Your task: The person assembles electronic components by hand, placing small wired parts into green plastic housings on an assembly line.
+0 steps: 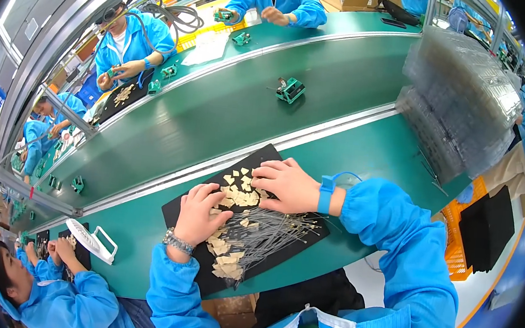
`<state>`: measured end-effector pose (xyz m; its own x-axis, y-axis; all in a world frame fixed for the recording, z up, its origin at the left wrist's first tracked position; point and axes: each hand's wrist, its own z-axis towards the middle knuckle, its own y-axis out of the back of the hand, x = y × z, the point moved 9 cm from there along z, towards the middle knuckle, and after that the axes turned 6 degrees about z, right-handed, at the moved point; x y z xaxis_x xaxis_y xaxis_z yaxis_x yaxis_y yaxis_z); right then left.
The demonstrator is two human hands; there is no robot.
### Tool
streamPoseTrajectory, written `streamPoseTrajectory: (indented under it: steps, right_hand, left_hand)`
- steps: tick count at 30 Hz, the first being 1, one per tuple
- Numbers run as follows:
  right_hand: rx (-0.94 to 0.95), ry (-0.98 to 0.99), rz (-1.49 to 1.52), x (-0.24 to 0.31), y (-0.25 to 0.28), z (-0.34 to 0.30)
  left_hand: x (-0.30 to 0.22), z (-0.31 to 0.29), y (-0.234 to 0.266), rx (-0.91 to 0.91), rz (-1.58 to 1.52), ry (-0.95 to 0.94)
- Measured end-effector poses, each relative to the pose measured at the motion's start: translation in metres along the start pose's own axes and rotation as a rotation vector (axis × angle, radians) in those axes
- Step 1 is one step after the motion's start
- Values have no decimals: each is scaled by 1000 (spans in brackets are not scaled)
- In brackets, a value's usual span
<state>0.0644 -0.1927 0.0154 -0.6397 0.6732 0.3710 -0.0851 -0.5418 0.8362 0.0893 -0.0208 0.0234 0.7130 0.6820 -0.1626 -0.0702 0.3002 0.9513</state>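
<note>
A black mat (269, 256) lies on the green bench in front of me. Scattered on it are several small tan square pieces (243, 197) and a loose bundle of thin grey wires (275, 228). My left hand (200, 212) rests palm down on the mat's left part, fingers curled over some tan pieces. It wears a metal watch band at the wrist. My right hand (286, 185) lies on the mat's upper part, fingertips touching the tan pieces. A blue wrist strap circles its wrist. Whether either hand pinches a piece cannot be seen.
A green conveyor belt (216, 115) runs behind the mat, carrying a small green fixture (290, 90). Stacks of clear plastic trays (461, 101) stand at the right. A white tool (94, 241) lies at the left. Other people in blue coats work around the line.
</note>
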Motion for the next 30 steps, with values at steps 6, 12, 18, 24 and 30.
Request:
streamPoseTrajectory:
  steps: [6, 12, 18, 24, 30]
  right_hand:
    - [41, -3, 56, 7, -4, 5]
    - [-29, 75, 99, 10, -4, 8]
    - [-17, 29, 110, 6, 2, 9]
    - [38, 47, 135, 11, 3, 11]
    - [255, 24, 133, 18, -4, 3]
  left_hand:
    - [0, -1, -1, -4, -68, -10]
    - [-3, 2, -2, 1, -71, -46]
    - [2, 4, -1, 46, -205, 53]
    - [10, 9, 6, -166, -225, 105]
    - [-7, 7, 20, -123, -134, 15]
